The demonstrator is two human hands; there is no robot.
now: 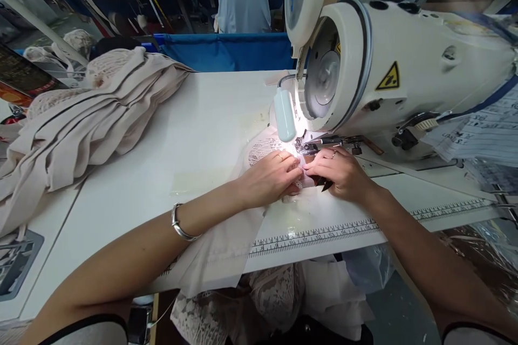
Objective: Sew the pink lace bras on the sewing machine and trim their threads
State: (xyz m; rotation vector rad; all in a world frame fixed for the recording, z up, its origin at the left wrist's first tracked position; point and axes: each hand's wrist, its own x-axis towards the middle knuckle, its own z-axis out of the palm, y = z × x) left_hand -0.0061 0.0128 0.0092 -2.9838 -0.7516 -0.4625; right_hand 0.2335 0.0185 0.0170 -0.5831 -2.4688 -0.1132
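Fabric stack (109,102) left of both grips, cut off at frame edge. Left grip (273,177) nearly closed on lace piece (261,151), which spreads leftward and beyond; fingertips partly hidden. Right grip (340,171) pinches its right edge, dark pointed tool (327,186) half-hidden underneath. Paper (481,126) farther right: writing unreadable.

A: What surfaces am I getting on my feed?
B: I see rough, openwork lace (261,150), a smooth, plastic-looking desk (210,118) and a glossy sewing machine housing (429,59).
A: And the bracelet (175,221)?
B: Shiny metal; the piled cloth (133,98) looks matt.
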